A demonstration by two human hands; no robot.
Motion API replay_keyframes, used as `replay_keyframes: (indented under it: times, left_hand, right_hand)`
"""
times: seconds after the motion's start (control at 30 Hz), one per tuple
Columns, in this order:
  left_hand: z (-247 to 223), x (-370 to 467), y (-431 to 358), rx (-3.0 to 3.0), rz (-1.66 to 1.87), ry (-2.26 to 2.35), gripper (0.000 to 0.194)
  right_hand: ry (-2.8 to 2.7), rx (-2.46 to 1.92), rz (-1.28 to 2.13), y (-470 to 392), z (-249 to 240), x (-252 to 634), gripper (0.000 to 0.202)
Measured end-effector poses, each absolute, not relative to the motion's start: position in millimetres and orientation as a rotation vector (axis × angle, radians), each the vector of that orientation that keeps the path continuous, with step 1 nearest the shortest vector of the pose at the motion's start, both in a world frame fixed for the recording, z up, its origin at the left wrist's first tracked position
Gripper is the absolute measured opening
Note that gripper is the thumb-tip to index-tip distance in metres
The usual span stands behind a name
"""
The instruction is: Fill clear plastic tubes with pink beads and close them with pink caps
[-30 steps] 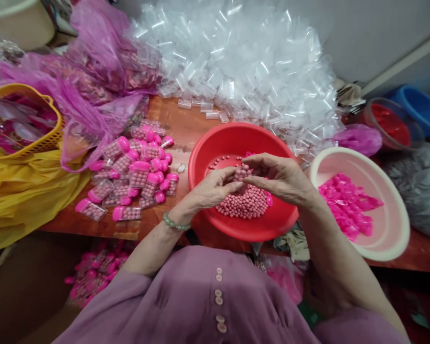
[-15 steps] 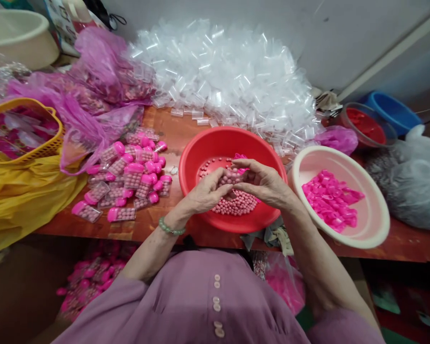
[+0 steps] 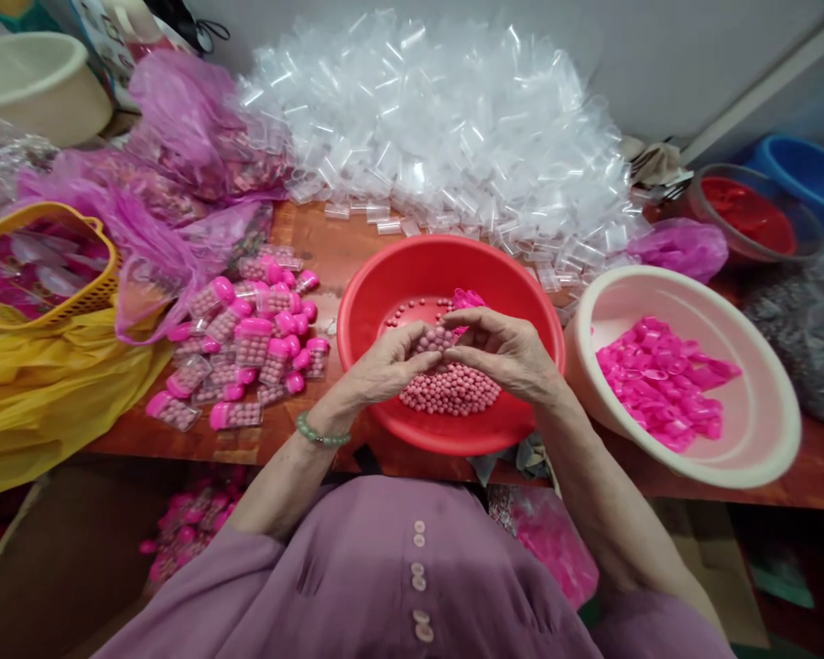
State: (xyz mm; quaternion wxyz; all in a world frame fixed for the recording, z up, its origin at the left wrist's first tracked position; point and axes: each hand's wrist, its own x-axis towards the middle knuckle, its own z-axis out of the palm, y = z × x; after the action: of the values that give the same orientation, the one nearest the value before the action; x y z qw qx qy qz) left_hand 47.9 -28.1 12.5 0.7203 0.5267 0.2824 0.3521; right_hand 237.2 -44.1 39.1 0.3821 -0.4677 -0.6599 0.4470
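Observation:
Over the red basin (image 3: 363,293), my left hand (image 3: 391,361) is closed around a small clear bottle (image 3: 431,340) full of pink beads. My right hand (image 3: 501,352) meets the bottle's right end, thumb and fingertips pinched. A bit of bright pink, looking like a cap (image 3: 459,330), shows at those fingertips, mostly hidden by them. Loose pink beads (image 3: 449,392) lie in the basin below both hands. Several pink caps (image 3: 468,298) sit at the basin's far side, behind my right fingers.
Filled, pink-capped bottles (image 3: 254,340) lie left of the basin. A cream basin (image 3: 762,403) of pink caps stands right. Behind is a large heap of clear empty bottles (image 3: 426,137). A yellow basket (image 3: 61,316), purple bag (image 3: 185,110) and yellow bag (image 3: 55,394) crowd the left.
The view has shifted a little, and the basins appear larger. My hands stay together at the bottle; less of the pink cap shows between my right fingers.

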Motion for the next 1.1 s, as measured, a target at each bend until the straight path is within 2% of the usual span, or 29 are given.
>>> replay_keyframes:
  times: [0.2, 0.43, 0.7, 0.87, 1.1]
  left_hand:
    - [10.9, 43.8, -20.0, 1.225, 0.834, 0.629, 0.024]
    - [12.4, 41.1, -15.2, 1.225, 0.774, 0.621, 0.026]
    - [7.7, 36.6, -13.1, 1.282, 0.734, 0.714, 0.024]
    - [8.4, 35.2, -11.9, 1.202, 0.701, 0.666, 0.024]
    - [7.5, 30.4, -8.3, 0.893, 0.804, 0.563, 0.029]
  right_hand:
    - [-1.67, -1.228, 1.09, -39.5, 36.6, 240.1, 0.04]
    - [-1.782, -1.403, 0.947, -25.4, 30.8, 260.4, 0.038]
    - [-2.19, -1.587, 0.662, -5.4, 22.1, 275.8, 0.028]
    - [-2.677, -1.909, 0.399, 9.0, 9.6, 274.2, 0.029]
    - [-2.862, -2.143, 0.393, 10.8, -12.7, 262.8, 0.035]
